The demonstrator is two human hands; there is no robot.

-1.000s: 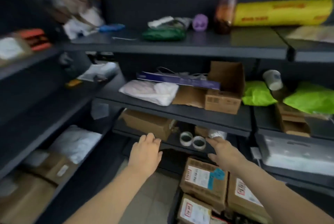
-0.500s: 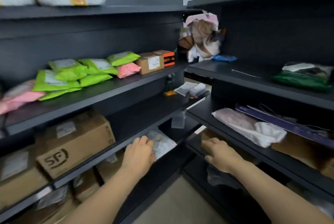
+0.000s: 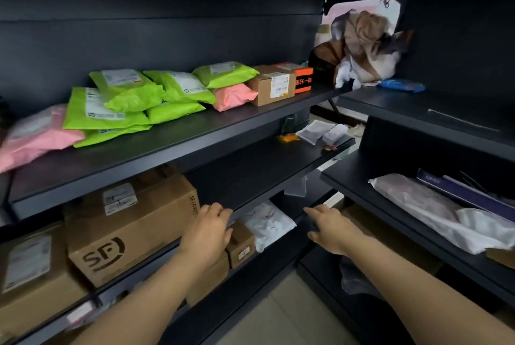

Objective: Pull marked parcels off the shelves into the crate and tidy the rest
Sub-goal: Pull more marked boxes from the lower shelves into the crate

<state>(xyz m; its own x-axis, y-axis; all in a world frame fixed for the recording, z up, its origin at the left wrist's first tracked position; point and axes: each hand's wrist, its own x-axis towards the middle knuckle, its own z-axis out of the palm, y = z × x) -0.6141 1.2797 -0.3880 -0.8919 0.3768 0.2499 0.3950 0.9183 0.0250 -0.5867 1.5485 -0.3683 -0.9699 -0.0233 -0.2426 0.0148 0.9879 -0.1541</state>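
From over the person's shoulder, both arms reach low into the corner where two dark shelf units meet. The left hand (image 3: pixel 207 230) sits at the front lip of the middle shelf (image 3: pixel 250 166), fingers loosely bent. Its grip holds no parcel, though I cannot tell whether the fingertips press the lip. The right hand (image 3: pixel 330 226) is stretched flat with its fingers (image 3: pixel 312 209) pointing left, its grip slack and empty.

What matters is the white bag (image 3: pixel 269 222). It lies one level down, under that lip and between the two hands. Its long side runs back into the shelf rather than along the front. The right fingertips are just beside its right edge with nothing in the way. The left hand is close too, but it sits in front of the small box (image 3: pixel 242 247), which touches the bag's left side. I judge the right hand better placed to draw the bag straight out toward the aisle.

A big brown box (image 3: pixel 131 230) stands left of the left hand. The green bags (image 3: pixel 131 99) are piled one shelf higher. No crate is in view, and from here I cannot make out any mark on the parcels.
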